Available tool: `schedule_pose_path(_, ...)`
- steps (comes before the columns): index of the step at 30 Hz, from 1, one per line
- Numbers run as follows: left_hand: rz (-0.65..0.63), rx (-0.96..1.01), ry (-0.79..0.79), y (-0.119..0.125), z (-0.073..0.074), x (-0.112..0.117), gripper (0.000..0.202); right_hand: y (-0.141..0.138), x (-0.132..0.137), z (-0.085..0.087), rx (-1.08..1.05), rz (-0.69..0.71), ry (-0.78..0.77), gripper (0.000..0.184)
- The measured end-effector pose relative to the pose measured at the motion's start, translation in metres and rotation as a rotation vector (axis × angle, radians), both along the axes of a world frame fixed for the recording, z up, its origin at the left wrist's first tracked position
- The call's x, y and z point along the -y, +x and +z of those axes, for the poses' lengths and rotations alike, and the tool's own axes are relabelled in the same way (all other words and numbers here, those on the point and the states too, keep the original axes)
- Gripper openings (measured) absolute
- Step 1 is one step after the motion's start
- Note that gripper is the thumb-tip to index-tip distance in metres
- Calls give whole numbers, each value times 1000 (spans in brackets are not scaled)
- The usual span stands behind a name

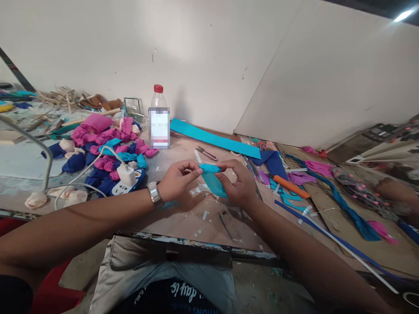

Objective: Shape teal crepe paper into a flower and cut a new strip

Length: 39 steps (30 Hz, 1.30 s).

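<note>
Both hands hold a small piece of turquoise fabric (212,179) just above the wooden table (183,222). My left hand (178,179), with a metal watch on its wrist, pinches the piece's upper left edge. My right hand (238,183) grips its right side, fingers curled over the top. The fabric looks folded or rolled between the fingertips.
A heap of pink, blue and turquoise fabric flowers (104,148) lies at the left beside a white charger on a power strip (127,179). A red-capped plastic bottle (159,117) stands behind. Small snips (206,153), a turquoise strip (212,138), an orange-handled cutter (290,185) and fabric scraps lie to the right.
</note>
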<state>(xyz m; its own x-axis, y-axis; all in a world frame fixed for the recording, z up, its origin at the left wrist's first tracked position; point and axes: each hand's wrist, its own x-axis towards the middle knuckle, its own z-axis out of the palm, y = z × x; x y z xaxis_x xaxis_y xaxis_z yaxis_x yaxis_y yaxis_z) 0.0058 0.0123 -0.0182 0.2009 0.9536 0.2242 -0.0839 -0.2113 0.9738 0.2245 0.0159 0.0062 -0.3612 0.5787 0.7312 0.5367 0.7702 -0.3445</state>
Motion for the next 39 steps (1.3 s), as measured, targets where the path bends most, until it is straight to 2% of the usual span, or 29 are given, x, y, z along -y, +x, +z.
schedule_pose_path(7, -26, 75, -51, 1, 3, 0, 38, -2, 0, 2, -65, -25, -101, 15)
schedule_pose_path(14, -50, 121, -124, 1, 2, -2, 29, -1, -1, 1, -81, -12, -116, 15)
schedule_pose_path(22, -36, 106, -127, 0, -1, -3, 39, 0, -1, -2, -27, 33, -107, 17)
schedule_pose_path(30, -71, 160, -172, 3, -1, -2, 31, -2, 1, -3, -58, 23, -125, 18)
schedule_pose_path(33, -62, 93, -102, 3, -4, -2, 30, -2, 1, -3, -51, 15, -128, 17)
schedule_pose_path(37, -1, 18, 83, 2, -6, -1, 26, -1, -1, -1, 19, 45, -125, 16)
schedule_pose_path(39, -15, -6, 169, 1, -6, 1, 25, -1, -2, -1, 68, 82, -97, 14)
